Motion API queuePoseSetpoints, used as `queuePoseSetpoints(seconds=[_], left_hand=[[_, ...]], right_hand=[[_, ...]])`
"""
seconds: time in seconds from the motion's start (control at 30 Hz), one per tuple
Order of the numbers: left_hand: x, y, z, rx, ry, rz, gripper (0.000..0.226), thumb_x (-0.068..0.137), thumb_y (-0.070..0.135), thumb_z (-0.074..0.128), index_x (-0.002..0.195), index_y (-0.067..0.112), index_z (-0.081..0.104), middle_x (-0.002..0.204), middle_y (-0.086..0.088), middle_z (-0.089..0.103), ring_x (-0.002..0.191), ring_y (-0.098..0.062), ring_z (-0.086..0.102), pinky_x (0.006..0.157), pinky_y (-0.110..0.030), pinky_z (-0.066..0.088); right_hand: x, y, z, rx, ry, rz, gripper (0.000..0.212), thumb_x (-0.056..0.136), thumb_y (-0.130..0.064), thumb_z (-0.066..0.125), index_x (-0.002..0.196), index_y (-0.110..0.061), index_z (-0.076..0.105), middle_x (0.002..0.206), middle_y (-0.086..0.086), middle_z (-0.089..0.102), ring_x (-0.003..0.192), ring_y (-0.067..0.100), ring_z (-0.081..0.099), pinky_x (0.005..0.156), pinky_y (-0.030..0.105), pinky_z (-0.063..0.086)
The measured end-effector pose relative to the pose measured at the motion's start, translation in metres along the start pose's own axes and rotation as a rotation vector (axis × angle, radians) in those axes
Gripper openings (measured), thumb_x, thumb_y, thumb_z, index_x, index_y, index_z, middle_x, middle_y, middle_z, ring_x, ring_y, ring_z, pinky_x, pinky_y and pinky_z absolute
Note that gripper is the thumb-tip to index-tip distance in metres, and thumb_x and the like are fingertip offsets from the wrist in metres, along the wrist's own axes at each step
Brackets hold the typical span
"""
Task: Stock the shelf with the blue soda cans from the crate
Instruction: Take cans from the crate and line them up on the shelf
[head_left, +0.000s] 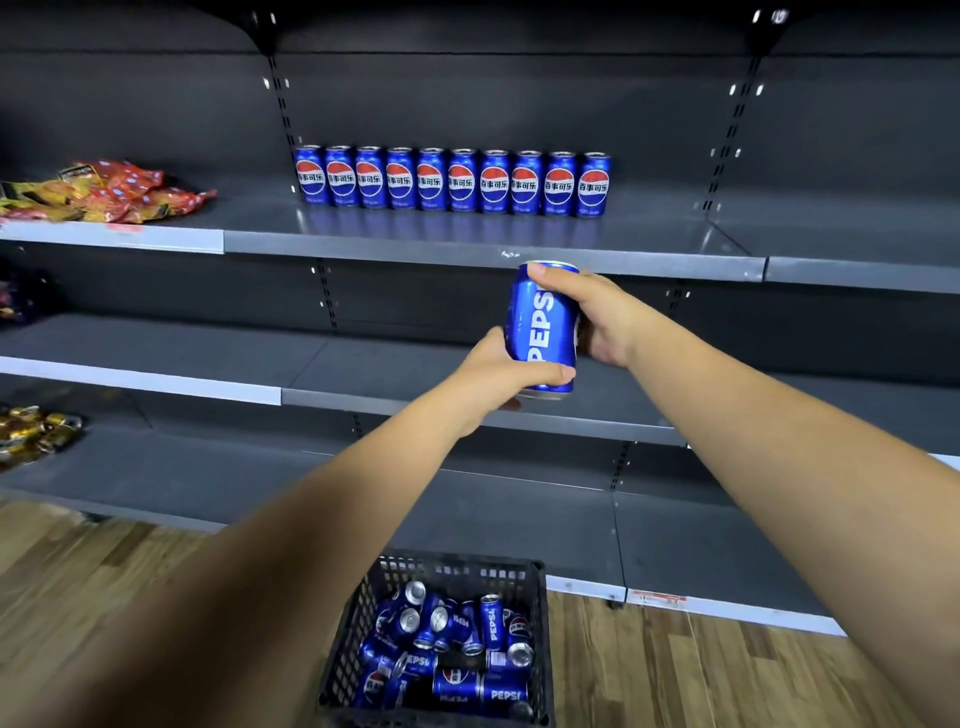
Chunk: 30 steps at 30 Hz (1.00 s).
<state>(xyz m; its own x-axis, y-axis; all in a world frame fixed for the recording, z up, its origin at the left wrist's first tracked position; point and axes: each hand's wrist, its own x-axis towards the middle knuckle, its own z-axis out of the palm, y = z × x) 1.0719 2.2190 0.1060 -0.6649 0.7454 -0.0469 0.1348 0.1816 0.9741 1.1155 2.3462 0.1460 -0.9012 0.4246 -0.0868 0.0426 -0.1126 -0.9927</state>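
Head view: left hand (498, 374) cups the base and right hand (597, 317) grips the top of an upright blue can (543, 327). Above them, the shelf row (452, 182) ends; place it just right, logo forward. Crate (441, 639) lies below.

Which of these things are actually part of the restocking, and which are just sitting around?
Part of the job: held can, gripped by left hand and right hand; row of cans on the shelf; crate of loose cans.

Just lying about: red snack packets; gold packets.
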Motion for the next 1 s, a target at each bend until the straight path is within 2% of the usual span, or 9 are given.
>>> queuePoseSetpoints(seconds=[0.17,0.3,0.43,0.53,0.63,0.73,0.8,0.87,1.0], left_hand=[[0.011,0.002,0.021,0.051,0.056,-0.036,0.067,0.069,0.030,0.082,0.118,0.016,0.040,0.106,0.009,0.059,0.089,-0.004,0.058,0.063,-0.024,0.046],[0.025,0.001,0.048,0.171,0.205,-0.015,0.078,0.061,0.033,0.086,0.115,0.017,0.033,0.111,0.000,0.057,0.098,-0.019,0.061,0.081,-0.037,0.053],[0.038,-0.003,0.056,0.120,0.269,-0.014,0.068,0.061,0.019,0.080,0.112,0.014,0.035,0.108,-0.007,0.059,0.095,-0.024,0.062,0.078,-0.038,0.055],[0.053,-0.006,0.052,-0.019,0.247,-0.014,0.070,0.053,0.012,0.080,0.110,0.010,0.040,0.107,-0.009,0.061,0.095,-0.024,0.063,0.080,-0.039,0.057],[0.069,-0.011,0.045,-0.181,0.190,0.004,0.073,0.048,0.002,0.080,0.114,0.003,0.048,0.104,-0.013,0.066,0.086,-0.021,0.065,0.068,-0.028,0.058],[0.085,-0.015,0.029,-0.313,0.113,-0.011,0.057,0.053,-0.010,0.075,0.103,0.011,0.056,0.094,-0.009,0.068,0.086,-0.022,0.065,0.078,-0.031,0.056],[0.097,-0.018,0.017,-0.382,0.051,-0.036,0.066,0.046,-0.012,0.070,0.107,0.011,0.059,0.091,-0.006,0.069,0.089,-0.024,0.065,0.086,-0.037,0.053],[0.109,-0.020,0.006,-0.409,-0.010,-0.050,0.078,0.040,-0.011,0.062,0.115,0.009,0.057,0.094,-0.005,0.069,0.091,-0.024,0.064,0.084,-0.036,0.053],[0.134,-0.018,-0.009,-0.427,-0.130,-0.026,0.078,0.041,-0.014,0.055,0.115,0.011,0.056,0.100,-0.008,0.067,0.097,-0.026,0.062,0.089,-0.038,0.050]], right_hand=[[0.005,0.004,-0.010,-0.046,0.125,-0.030,0.052,0.072,-0.030,0.081,0.112,-0.007,0.057,0.092,0.005,0.070,0.078,0.019,0.069,0.064,0.030,0.056],[0.008,0.007,-0.017,-0.047,0.207,-0.051,0.048,0.069,-0.032,0.082,0.103,-0.012,0.053,0.091,0.005,0.069,0.075,0.019,0.068,0.063,0.030,0.056],[0.014,0.007,-0.024,-0.056,0.203,-0.050,0.055,0.069,-0.035,0.083,0.105,-0.013,0.047,0.096,0.006,0.067,0.076,0.018,0.068,0.061,0.030,0.055],[0.022,0.010,-0.031,-0.041,0.150,-0.039,0.070,0.072,-0.037,0.080,0.123,-0.011,0.039,0.104,0.006,0.065,0.081,0.017,0.067,0.064,0.029,0.054],[0.035,0.017,-0.040,-0.112,0.049,-0.042,0.072,0.071,-0.023,0.081,0.128,-0.007,0.040,0.110,0.006,0.066,0.091,0.018,0.067,0.072,0.028,0.054],[0.051,0.027,-0.050,-0.195,-0.071,0.001,0.067,0.059,-0.014,0.082,0.120,-0.004,0.055,0.108,0.009,0.068,0.095,0.022,0.065,0.080,0.029,0.051],[0.061,0.033,-0.055,-0.260,-0.129,0.028,0.053,0.055,-0.018,0.076,0.106,-0.012,0.064,0.098,0.002,0.071,0.091,0.020,0.062,0.088,0.035,0.044],[0.072,0.035,-0.059,-0.287,-0.157,0.047,0.043,0.057,-0.019,0.076,0.098,-0.018,0.066,0.089,-0.006,0.071,0.087,0.015,0.059,0.085,0.034,0.039],[0.098,0.028,-0.061,-0.304,-0.151,0.009,0.052,0.057,-0.013,0.081,0.106,-0.015,0.064,0.096,-0.002,0.072,0.099,0.020,0.063,0.089,0.034,0.045]])
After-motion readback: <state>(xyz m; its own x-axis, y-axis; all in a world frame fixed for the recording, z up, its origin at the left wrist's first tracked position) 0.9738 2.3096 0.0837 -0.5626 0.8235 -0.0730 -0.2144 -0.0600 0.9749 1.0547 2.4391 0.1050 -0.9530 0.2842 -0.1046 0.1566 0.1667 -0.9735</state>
